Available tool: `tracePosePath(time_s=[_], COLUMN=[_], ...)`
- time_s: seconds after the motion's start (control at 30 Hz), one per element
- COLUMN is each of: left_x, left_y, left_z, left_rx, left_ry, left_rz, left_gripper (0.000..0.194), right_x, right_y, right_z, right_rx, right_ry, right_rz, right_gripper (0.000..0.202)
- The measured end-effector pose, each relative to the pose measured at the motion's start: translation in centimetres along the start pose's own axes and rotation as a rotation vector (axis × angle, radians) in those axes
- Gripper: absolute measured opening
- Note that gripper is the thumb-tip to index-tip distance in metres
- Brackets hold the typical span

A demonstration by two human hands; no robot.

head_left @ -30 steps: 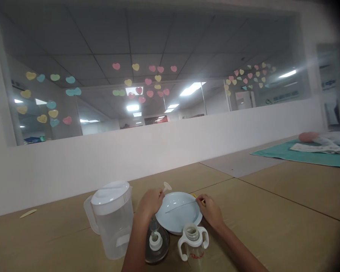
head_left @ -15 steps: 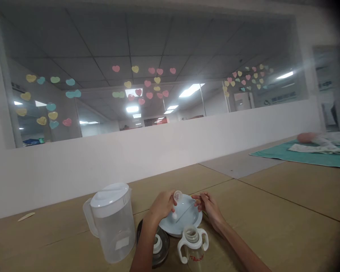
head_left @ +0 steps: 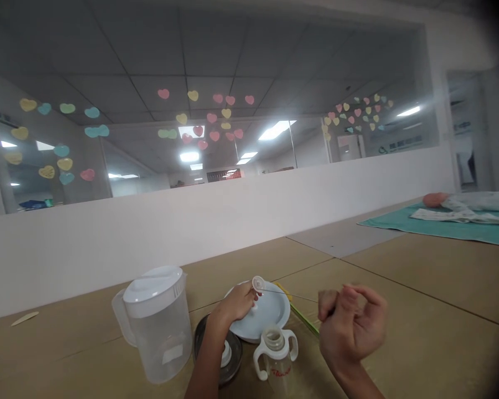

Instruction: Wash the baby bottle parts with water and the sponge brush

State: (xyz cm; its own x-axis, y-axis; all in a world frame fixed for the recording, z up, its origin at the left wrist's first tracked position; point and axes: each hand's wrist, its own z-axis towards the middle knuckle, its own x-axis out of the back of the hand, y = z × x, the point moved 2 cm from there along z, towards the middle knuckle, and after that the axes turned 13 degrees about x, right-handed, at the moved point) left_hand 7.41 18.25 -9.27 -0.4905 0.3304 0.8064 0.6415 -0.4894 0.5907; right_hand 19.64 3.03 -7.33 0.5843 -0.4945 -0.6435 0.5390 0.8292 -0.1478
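Note:
My left hand (head_left: 238,302) grips a small round translucent cap-like piece (head_left: 258,284) over a pale blue plate (head_left: 280,318). A little white tip shows under its fingers. From that piece a thin wire-like rod (head_left: 295,296) runs sideways to my right hand (head_left: 351,321), whose curled fingers close on its end, slightly blurred. Below stands a clear baby bottle (head_left: 278,360), uncapped, with white twin handles and red lettering. Partly behind my left forearm lies a dark round dish (head_left: 233,368) with a white ring (head_left: 226,353) in it.
Left of the plate stands a clear pitcher (head_left: 162,327) with a white lid. A slim green and yellow stick (head_left: 303,317) lies right of the plate. Far right, a doll-like figure (head_left: 474,200) rests on a teal towel (head_left: 399,220). A white wall (head_left: 216,221) borders the table.
My right hand has moved right and nearer, with the rod now stretching from the cap-like piece to it. My left hand stays over the plate. The view has shifted slightly.

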Motion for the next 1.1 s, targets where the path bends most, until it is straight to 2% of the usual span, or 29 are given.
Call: tracePosePath(time_s=[0.13,0.2,0.37,0.53,0.63,0.73,0.87,1.0,1.1], left_x=[0.1,0.3,0.8,1.1,1.2,1.1,0.5,-0.2,-0.2], left_y=[0.1,0.1,0.1,0.7,1.0,1.4,1.7,1.7,1.8], left_z=[0.0,0.0,-0.4,-0.7,-0.8,-0.8,-0.6,0.0,0.1], left_rx=[-0.031,-0.049,-0.042,-0.122,-0.175,-0.240,-0.248,-0.234,-0.234], left_ry=[0.007,0.013,0.039,0.070,0.087,0.116,0.244,0.306,0.299], left_rz=[-0.002,0.001,-0.004,0.001,0.022,0.058,0.225,0.281,0.191], left_gripper=[0.027,0.027,0.032,0.032,0.030,0.034,0.035,0.033,0.030], right_x=[-1.2,-1.5,-1.4,-2.0,-2.2,-2.3,-1.3,0.5,1.4], right_y=[1.0,1.0,0.4,1.4,2.3,3.8,7.0,9.8,11.1], right_z=[-0.4,-0.1,0.8,0.0,-0.7,-1.7,-3.4,-4.3,-4.7], right_rx=[-0.042,-0.042,-0.021,-0.053,-0.138,-0.255,-0.417,-0.440,-0.493], right_ry=[-0.155,-0.152,-0.022,-0.165,-0.184,-0.212,-0.223,-0.147,-0.146], right_rz=[-0.056,-0.060,-0.053,-0.089,-0.065,-0.002,-0.062,-0.200,-0.261], right_gripper=[0.023,0.025,0.021,0.025,0.026,0.039,0.055,0.059,0.058])
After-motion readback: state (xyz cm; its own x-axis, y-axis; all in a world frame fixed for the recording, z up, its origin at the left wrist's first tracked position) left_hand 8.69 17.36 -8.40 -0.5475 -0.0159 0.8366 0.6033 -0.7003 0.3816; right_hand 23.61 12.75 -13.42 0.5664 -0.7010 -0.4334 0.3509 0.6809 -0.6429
